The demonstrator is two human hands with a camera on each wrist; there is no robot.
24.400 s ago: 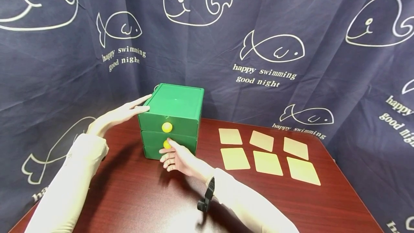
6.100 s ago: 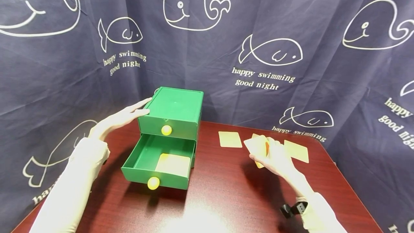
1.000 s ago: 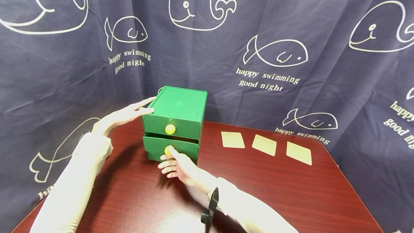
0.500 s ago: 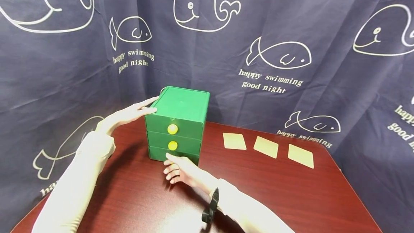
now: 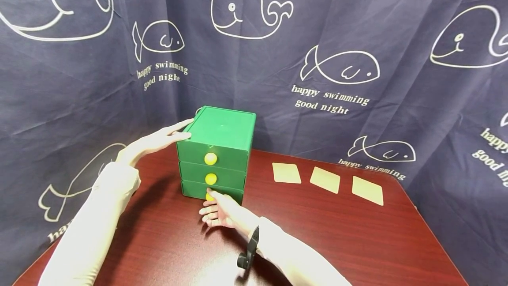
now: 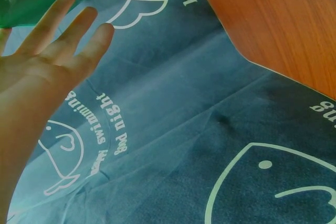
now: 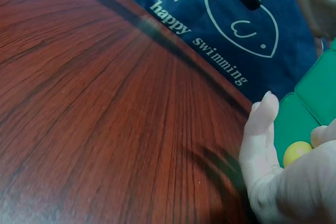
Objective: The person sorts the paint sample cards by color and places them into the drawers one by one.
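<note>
A green three-drawer cabinet (image 5: 224,127) stands on the table, all its drawers pushed in. Each drawer front carries a round yellow knob; the top knob (image 5: 211,159) and middle knob (image 5: 211,178) are in full view. My right hand (image 5: 224,210) pinches the bottom knob (image 7: 297,152), its thumb on the knob and its other fingers spread to the side. My left hand (image 5: 158,139) lies with straight fingers against the upper left edge of the cabinet; in the left wrist view those fingers (image 6: 79,38) reach toward the green side.
Three pale yellow square cards, a left one (image 5: 286,173), a middle one (image 5: 325,180) and a right one (image 5: 367,190), lie in a row right of the cabinet. The dark red wooden table (image 5: 317,233) is backed by a blue curtain (image 5: 262,69) with whale and fish drawings.
Earlier the middle drawer was out with a card inside; now it is in. The front row of cards has left the table. My right hand moved down from the middle knob to the bottom one.
</note>
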